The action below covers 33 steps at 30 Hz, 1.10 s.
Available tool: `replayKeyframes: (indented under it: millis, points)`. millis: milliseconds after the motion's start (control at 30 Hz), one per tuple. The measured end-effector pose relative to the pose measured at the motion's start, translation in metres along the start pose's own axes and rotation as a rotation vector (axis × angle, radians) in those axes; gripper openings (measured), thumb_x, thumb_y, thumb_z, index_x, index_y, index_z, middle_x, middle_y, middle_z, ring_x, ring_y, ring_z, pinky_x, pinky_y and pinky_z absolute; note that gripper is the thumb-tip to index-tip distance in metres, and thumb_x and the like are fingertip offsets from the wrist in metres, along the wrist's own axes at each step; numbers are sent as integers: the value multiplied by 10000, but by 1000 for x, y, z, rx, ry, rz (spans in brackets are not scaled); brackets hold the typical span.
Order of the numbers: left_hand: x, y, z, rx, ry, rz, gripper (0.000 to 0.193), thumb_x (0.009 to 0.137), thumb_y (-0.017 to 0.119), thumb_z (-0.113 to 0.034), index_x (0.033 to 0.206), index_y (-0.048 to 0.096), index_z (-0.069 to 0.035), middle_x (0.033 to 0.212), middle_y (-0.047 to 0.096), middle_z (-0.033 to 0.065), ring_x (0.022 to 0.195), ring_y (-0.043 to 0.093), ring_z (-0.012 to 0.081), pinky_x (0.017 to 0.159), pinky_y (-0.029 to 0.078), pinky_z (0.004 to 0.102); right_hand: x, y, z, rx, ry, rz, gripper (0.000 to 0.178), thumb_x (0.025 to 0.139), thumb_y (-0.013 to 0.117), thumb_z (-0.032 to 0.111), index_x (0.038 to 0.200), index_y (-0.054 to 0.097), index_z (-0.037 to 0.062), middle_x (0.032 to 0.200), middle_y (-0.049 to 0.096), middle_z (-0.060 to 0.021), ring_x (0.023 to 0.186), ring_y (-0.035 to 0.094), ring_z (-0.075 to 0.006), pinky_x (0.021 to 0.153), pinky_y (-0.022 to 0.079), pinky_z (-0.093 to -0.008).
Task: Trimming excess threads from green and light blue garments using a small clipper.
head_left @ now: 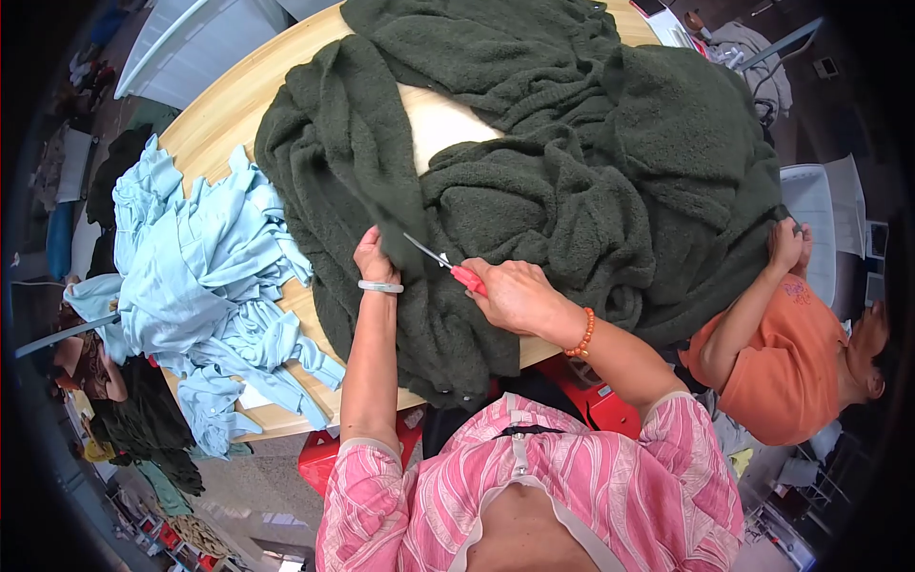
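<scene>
A heap of dark green fleecy garments (534, 205) covers much of the wooden table in front of me. My left hand (375, 257), with a pale bangle at its wrist, is closed with its fingertips pinching an edge of the green cloth. In my right hand (524, 296), which wears an orange bead bracelet, is a pair of scissors (468, 277) with red handles. Their thin metal blades point up and left, over the green cloth and just right of my left hand. Whether the blade tips touch the cloth, I cannot tell.
Light blue garments (205, 272) lie piled at the table's left side. On the right, a person in an orange top (777, 357) has hands on the green cloth's edge. Red stools (605, 405) stand below the near table edge. A white bin (808, 224) is beyond.
</scene>
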State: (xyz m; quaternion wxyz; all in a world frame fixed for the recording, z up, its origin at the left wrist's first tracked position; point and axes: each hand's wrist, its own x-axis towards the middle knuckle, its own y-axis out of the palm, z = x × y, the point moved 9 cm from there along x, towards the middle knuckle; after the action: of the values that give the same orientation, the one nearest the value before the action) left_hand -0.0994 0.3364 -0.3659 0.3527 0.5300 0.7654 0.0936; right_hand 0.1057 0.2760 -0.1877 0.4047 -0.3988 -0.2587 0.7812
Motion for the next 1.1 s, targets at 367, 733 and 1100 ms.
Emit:
replayKeyframes:
  millis: [367,733,1100]
  points:
    - [18,-7,-41,121,-39,-39,286,913,610,-125,1195,569,-102,1037,641,-21,823,588,94,617,434,255,-4,-19,2,107,-110,-37,404,846,617,165,1232,508,115,899,668,-203,828,635,-413,731,511,-490]
    - [74,45,-57,117,70,151,157,818,687,24,967,644,1,954,673,71,839,633,148,773,500,275,21,-45,22,46,3,-69,301,894,568,202,1173,515,104,798,650,-234,773,635,-431,715,498,-522]
    - [57,3,-47,91,-51,49,211,872,680,-75,1058,613,-2,1036,659,85,928,636,184,844,520,314,25,2,30,-6,-129,167,349,871,600,246,1187,550,110,801,661,-214,776,639,-421,713,503,-516]
